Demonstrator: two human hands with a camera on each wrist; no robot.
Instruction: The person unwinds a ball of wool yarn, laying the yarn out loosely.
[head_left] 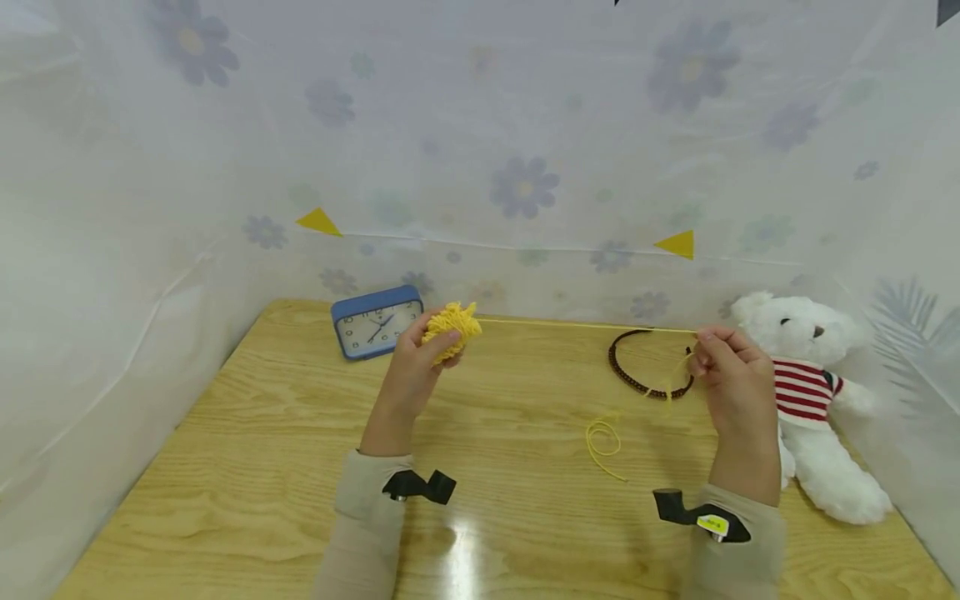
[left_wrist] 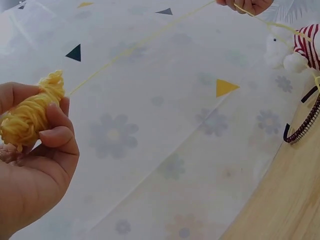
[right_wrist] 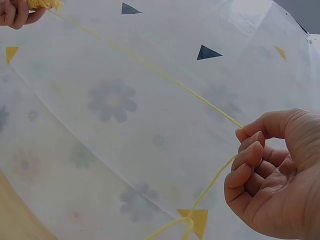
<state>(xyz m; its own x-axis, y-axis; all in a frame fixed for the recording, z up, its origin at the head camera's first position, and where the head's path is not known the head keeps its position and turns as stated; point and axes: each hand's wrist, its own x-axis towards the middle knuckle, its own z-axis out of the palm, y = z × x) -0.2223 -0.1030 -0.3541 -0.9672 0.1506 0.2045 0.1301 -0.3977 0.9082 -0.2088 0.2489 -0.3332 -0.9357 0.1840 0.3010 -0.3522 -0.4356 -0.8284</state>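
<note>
A bundle of yellow yarn [head_left: 454, 327] is gripped in my left hand [head_left: 417, 358], thumb across its front and fingers behind. From it a single strand [head_left: 570, 324] runs taut to my right hand [head_left: 731, 375], which pinches it between thumb and forefinger. Below the right fingers the yarn's tail [right_wrist: 210, 187] hangs down, with a knot or loop low in the right wrist view. Behind that tail lies a dark brown beaded headband [head_left: 633, 381]. Loose yellow yarn [head_left: 602, 440] curls on the table between the two forearms.
A blue alarm clock [head_left: 377, 323] stands behind my left hand. At the right sits a white teddy bear [head_left: 813, 392] in a striped shirt, partly behind my right hand. The wooden table [head_left: 247, 467] meets a pale flowered curtain [head_left: 450, 150] at the back and sides.
</note>
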